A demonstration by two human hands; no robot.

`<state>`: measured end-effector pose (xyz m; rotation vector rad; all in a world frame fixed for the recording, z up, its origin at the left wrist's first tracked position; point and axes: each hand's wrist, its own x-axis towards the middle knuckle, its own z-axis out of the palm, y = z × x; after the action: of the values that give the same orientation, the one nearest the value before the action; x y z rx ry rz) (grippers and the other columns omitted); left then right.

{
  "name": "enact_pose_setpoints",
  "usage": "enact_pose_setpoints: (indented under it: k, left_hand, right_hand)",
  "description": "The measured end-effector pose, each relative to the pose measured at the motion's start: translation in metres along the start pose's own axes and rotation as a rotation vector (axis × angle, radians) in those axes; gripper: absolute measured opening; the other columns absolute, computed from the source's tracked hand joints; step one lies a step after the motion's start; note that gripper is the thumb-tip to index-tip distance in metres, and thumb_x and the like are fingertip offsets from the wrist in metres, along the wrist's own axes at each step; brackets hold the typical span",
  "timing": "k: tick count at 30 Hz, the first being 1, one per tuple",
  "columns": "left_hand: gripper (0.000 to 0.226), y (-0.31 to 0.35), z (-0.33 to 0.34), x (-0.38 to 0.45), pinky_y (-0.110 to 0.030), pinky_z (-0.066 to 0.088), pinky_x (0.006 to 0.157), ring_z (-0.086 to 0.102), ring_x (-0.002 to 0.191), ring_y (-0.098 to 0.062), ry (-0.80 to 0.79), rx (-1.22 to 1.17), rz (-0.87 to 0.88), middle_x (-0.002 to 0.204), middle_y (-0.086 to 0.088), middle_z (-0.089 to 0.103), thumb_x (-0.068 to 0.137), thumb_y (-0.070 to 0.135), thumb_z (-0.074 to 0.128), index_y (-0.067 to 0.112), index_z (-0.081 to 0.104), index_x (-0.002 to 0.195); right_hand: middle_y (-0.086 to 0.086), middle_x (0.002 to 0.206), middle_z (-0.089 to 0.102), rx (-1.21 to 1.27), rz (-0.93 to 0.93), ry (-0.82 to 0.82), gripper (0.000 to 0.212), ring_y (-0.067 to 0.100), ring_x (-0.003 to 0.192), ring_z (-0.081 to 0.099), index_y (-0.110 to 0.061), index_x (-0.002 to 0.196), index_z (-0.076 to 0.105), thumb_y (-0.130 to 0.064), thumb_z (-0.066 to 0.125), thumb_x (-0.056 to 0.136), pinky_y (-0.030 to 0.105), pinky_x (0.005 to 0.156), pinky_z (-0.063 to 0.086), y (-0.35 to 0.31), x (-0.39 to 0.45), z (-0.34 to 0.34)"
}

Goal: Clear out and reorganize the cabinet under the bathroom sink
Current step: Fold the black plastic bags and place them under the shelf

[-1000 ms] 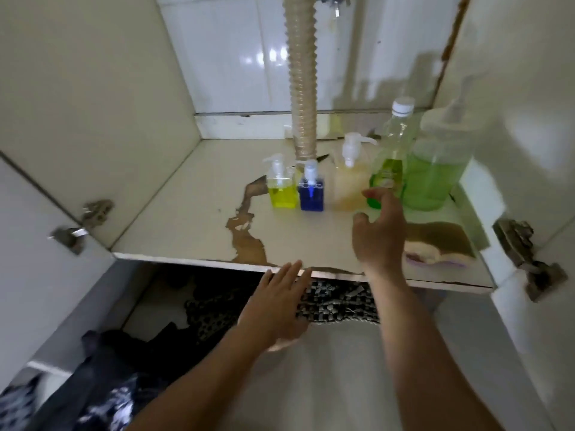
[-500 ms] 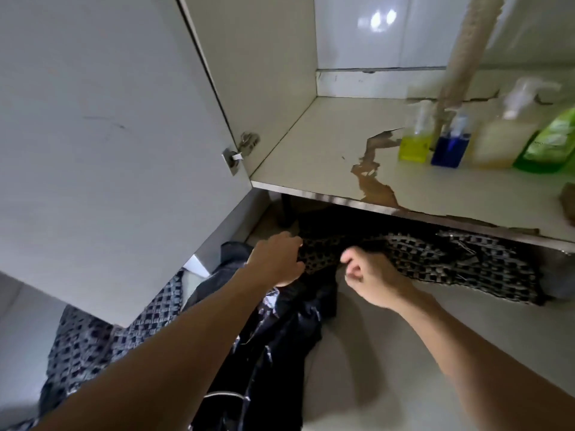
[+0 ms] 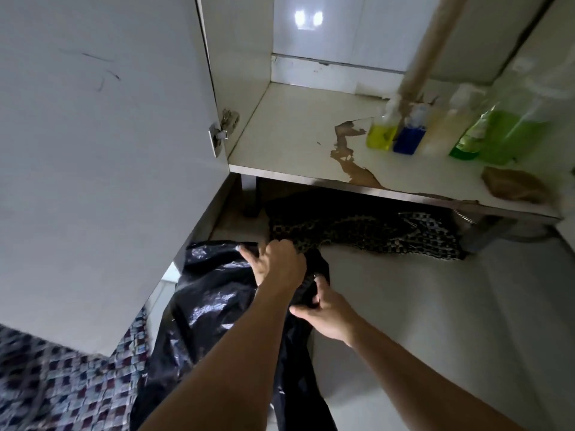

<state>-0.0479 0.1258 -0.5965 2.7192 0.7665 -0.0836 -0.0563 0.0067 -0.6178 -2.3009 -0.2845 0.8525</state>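
A shiny black plastic bag [image 3: 205, 303] lies on the floor in front of the open cabinet. My left hand [image 3: 277, 264] grips its upper edge and my right hand [image 3: 326, 309] pinches the edge just to the right. On the cabinet shelf [image 3: 289, 141] stand a yellow pump bottle [image 3: 381, 136], a blue pump bottle [image 3: 408, 140], a pale pump bottle [image 3: 445, 132], a slim green bottle [image 3: 468, 141] and a large green bottle [image 3: 513, 135], all in a row at the right, well above my hands.
The cabinet door [image 3: 93, 150] stands open at the left. A drain hose [image 3: 423, 57] drops to the shelf behind the bottles. A brown sponge [image 3: 513, 185] lies at the shelf's right front. A checked cloth [image 3: 373, 231] lies under the shelf, another patterned cloth [image 3: 62, 384] at the lower left.
My right hand left the green bottle on the shelf and both hands dropped to the floor, where they took hold of the black bag. The view swung left and down.
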Motion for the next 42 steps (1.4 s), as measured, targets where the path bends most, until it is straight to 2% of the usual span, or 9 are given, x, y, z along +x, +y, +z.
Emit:
enact_pose_setpoints:
  k: [5,9,17,20,24,29,33,38,42]
  left_hand:
    - [0.029,0.004,0.000,-0.011,-0.066,0.010,0.110,0.047,0.123,-0.027,0.028,-0.019,-0.041,0.113,-0.004,0.063,0.094,0.034,0.043,0.016,0.064,0.104]
    - [0.038,0.001,-0.008,-0.023,-0.060,0.017,0.108,0.050,0.117,-0.025,0.027,0.090,0.012,0.112,-0.004,0.063,0.096,0.046,0.041,0.017,0.064,0.106]
    - [0.072,-0.023,-0.052,-0.049,-0.054,0.025,0.098,0.060,0.092,-0.019,-0.154,0.135,0.116,0.083,0.003,0.069,0.068,0.083,0.049,0.015,0.066,0.084]
    - [0.041,-0.036,-0.072,-0.070,-0.052,0.026,0.099,0.060,0.102,-0.022,-0.175,0.319,0.140,0.097,0.002,0.067,0.072,0.048,0.073,0.018,0.062,0.098]
    - [0.020,-0.042,-0.101,-0.105,-0.045,0.031,0.097,0.060,0.101,-0.023,0.007,0.448,0.104,0.099,-0.001,0.064,0.082,0.012,0.056,0.018,0.060,0.100]
    - [0.021,-0.027,-0.164,-0.142,-0.039,0.032,0.092,0.056,0.097,-0.020,0.473,0.307,0.074,0.092,0.000,0.058,0.084,0.013,0.047,0.020,0.065,0.090]
    - [0.017,0.005,-0.208,-0.164,-0.040,0.032,0.095,0.054,0.102,-0.021,0.682,0.160,0.136,0.096,0.002,0.061,0.079,0.022,0.055,0.023,0.066,0.092]
    - [0.008,0.058,-0.234,-0.191,-0.050,0.010,0.114,0.054,0.102,-0.018,0.621,0.019,0.306,0.077,0.005,0.057,0.081,0.025,0.057,0.027,0.062,0.087]
    - [0.011,0.105,-0.234,-0.218,-0.051,0.005,0.118,0.059,0.099,-0.018,0.522,0.010,0.551,0.077,0.009,0.061,0.085,0.028,0.056,0.031,0.064,0.092]
  right_hand:
    - [-0.005,0.079,0.060,0.057,-0.005,0.085,0.036,0.016,0.089,0.060,-0.015,0.111,0.059,-0.038,0.065,0.084,0.027,0.080,0.048,-0.004,0.004,0.004]
    - [-0.002,0.062,0.059,0.069,-0.117,0.206,0.020,0.011,0.061,0.053,-0.008,0.073,0.063,-0.023,0.064,0.087,0.018,0.058,0.040,0.001,-0.012,0.004]
    - [0.015,0.081,0.072,0.337,-0.127,0.314,0.015,0.030,0.081,0.069,-0.007,0.071,0.068,-0.017,0.069,0.083,0.034,0.073,0.052,0.010,-0.027,-0.010]
    - [0.014,0.077,0.068,0.459,-0.153,0.254,0.021,0.023,0.070,0.067,-0.013,0.065,0.060,-0.012,0.069,0.083,0.035,0.071,0.052,0.006,-0.035,-0.008]
    - [0.002,0.066,0.061,0.540,-0.228,0.195,0.028,0.015,0.062,0.062,-0.017,0.062,0.053,-0.010,0.069,0.084,0.035,0.069,0.047,-0.017,-0.052,-0.007]
    - [0.013,0.079,0.070,0.391,-0.457,0.200,0.027,0.028,0.079,0.069,-0.023,0.059,0.062,-0.024,0.066,0.086,0.041,0.079,0.052,-0.059,-0.081,-0.027]
    - [0.006,0.096,0.069,0.194,-0.597,0.334,0.026,0.023,0.092,0.066,-0.010,0.094,0.063,-0.032,0.070,0.081,0.027,0.079,0.049,-0.087,-0.121,-0.067]
    - [0.008,0.130,0.042,0.027,-0.699,0.577,0.081,0.022,0.120,0.046,-0.016,0.134,0.037,-0.038,0.079,0.069,0.036,0.104,0.041,-0.090,-0.167,-0.138]
    - [0.010,0.126,0.051,-0.236,-0.784,0.790,0.034,0.029,0.116,0.053,-0.018,0.108,0.065,-0.028,0.075,0.076,0.039,0.097,0.046,-0.065,-0.198,-0.195]
